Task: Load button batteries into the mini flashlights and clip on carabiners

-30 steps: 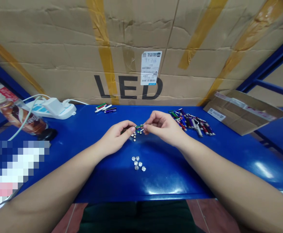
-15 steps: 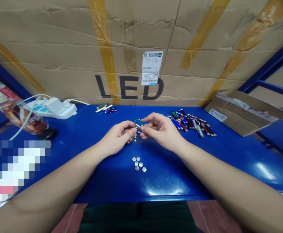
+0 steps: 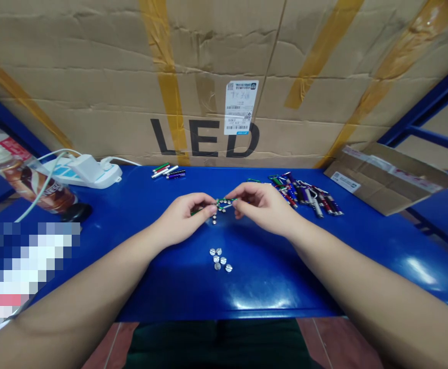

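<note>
**Green carabiner clip (image 3: pixel 224 203) pinched between both grips**

Left grip (image 3: pixel 183 218) and right grip (image 3: pixel 262 205) nearly closed, fingertips holding the clip at centre, just above the blue surface (image 3: pixel 270 292). Slotted silver screws (image 3: pixel 219 259) nearer; keychain flashlights (image 3: pixel 308 200) to the right; power strip (image 3: pixel 83 171) left; taped cardboard carton (image 3: pixel 208 92) far.

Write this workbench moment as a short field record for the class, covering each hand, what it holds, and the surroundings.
Left hand: fingertips pinch a green carabiner clip
Right hand: fingertips hold the same clip
Below hands: slotted metal caps on a blue table
Right of hands: keychain flashlights in a heap
Rest: power strip, drink bottle, cardboard box printed LED
</note>
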A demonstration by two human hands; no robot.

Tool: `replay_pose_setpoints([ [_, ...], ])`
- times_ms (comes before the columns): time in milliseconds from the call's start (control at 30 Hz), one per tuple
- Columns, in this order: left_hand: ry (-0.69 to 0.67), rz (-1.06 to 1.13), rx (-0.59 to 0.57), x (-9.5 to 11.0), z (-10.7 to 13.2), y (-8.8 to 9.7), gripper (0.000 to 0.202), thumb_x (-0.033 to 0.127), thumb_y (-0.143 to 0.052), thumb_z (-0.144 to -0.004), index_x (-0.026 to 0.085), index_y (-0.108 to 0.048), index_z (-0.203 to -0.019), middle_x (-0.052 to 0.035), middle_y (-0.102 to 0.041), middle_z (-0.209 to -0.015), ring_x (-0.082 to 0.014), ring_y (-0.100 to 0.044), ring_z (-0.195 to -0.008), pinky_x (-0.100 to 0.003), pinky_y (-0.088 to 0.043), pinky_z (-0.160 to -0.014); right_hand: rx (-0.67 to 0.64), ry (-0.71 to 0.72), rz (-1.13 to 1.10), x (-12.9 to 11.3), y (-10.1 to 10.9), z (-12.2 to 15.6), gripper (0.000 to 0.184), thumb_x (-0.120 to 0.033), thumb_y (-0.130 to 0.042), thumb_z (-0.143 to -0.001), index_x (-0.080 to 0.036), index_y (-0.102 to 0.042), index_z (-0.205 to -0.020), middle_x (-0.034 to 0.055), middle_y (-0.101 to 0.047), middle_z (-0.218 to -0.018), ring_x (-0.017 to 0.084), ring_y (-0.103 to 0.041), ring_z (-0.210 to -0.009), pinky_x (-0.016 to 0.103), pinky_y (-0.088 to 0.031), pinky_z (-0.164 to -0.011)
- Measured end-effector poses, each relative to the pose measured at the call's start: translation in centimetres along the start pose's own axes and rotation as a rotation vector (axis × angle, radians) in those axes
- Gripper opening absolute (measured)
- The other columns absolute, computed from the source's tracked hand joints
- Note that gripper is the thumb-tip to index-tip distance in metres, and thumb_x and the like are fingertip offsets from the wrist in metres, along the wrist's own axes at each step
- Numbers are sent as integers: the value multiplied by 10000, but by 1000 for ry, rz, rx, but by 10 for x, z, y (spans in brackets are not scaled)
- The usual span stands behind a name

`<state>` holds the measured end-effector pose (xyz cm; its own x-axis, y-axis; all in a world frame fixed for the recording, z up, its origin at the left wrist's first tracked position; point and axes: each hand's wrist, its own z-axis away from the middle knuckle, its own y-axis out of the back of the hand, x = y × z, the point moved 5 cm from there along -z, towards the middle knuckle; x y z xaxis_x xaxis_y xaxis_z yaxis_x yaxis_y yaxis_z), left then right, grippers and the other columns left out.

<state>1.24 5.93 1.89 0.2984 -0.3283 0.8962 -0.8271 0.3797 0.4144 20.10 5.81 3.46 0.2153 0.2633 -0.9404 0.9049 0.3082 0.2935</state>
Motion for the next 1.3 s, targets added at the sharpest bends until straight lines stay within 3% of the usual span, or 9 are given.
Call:
replay_pose_setpoints([
  [67, -36, -73, -58, 2, 2, -2, 298, 436, -672, -926, 164, -717, -1040, -55, -721, -937, -173, -636, -829, -285, -506, -759, 15, 24, 77, -4, 6, 1, 134, -232, -652, -831, -174, -724, -927, 19, -715, -746, 160, -692, -639, 308, -573, -628],
  [167, -12, -91, -118, -2, 5, -5, 363, 428, -677, -928, 181, -677, -1194, -49, -712, -978, -155, -630, -780, -279, -510, -714, 56, 72, 104, -10, 17, 1, 122, -227, -620, -852, -180, -713, -916, 33, -715, -806, 170, -710, -676, 331, -607, -664],
  [333, -3, -105, -133, -4, 6, -4, 358, 387, -664, -935, 183, -641, -1228, -15, -647, -890, -121, -588, -685, -252, -479, -630, 359, 188, 189, -14, 70, -1, 99, -234, -608, -906, -213, -699, -936, 68, -712, -925, 203, -726, -722, 362, -626, -636],
  [500, -18, -177, -148, 0, 4, -2, 306, 367, -642, -942, 188, -678, -1187, -4, -625, -836, -128, -581, -702, -262, -481, -656, 549, 174, 448, 5, 124, -8, 164, -204, -538, -937, -214, -701, -949, 93, -697, -993, 181, -682, -603, 378, -579, -588],
  [633, -27, -214, -157, 1, 4, -2, 283, 360, -627, -943, 194, -697, -1161, -4, -631, -822, -134, -583, -705, -266, -484, -665, 552, 196, 609, 21, 142, -14, 206, -177, -513, -922, -216, -715, -935, 81, -688, -964, 195, -687, -657, 407, -588, -686],
  [733, -32, -224, -155, 1, 5, -1, 277, 365, -623, -939, 197, -703, -1144, -7, -641, -825, -139, -589, -706, -270, -487, -664, 573, 197, 618, 30, 148, -16, 201, -161, -511, -911, -224, -702, -920, 72, -689, -911, 220, -700, -740, 431, -595, -765],
  [900, -40, -248, -162, 0, 4, -2, 262, 374, -615, -934, 188, -716, -1087, -29, -673, -863, -157, -613, -744, -286, -494, -687, 514, 160, 459, 45, 144, -22, 177, -212, -496, -950, -222, -673, -953, 98, -665, -1034, 206, -694, -693, 407, -601, -633],
  [1133, -54, -271, -171, 1, 4, -2, 259, 381, -603, -941, 194, -721, -1076, -40, -692, -896, -172, -634, -778, -307, -503, -724, 366, 310, 785, 43, 117, -31, 148, -183, -566, -892, -204, -700, -950, 99, -666, -970, 253, -679, -865, 428, -578, -819],
  [1300, -59, -282, -176, 1, 4, -2, 245, 371, -603, -944, 201, -724, -1072, -42, -699, -909, -172, -638, -780, -302, -501, -720, 238, 258, 924, 43, 103, -33, 173, -176, -553, -902, -177, -705, -983, 120, -696, -997, 260, -674, -920, 396, -536, -855],
])
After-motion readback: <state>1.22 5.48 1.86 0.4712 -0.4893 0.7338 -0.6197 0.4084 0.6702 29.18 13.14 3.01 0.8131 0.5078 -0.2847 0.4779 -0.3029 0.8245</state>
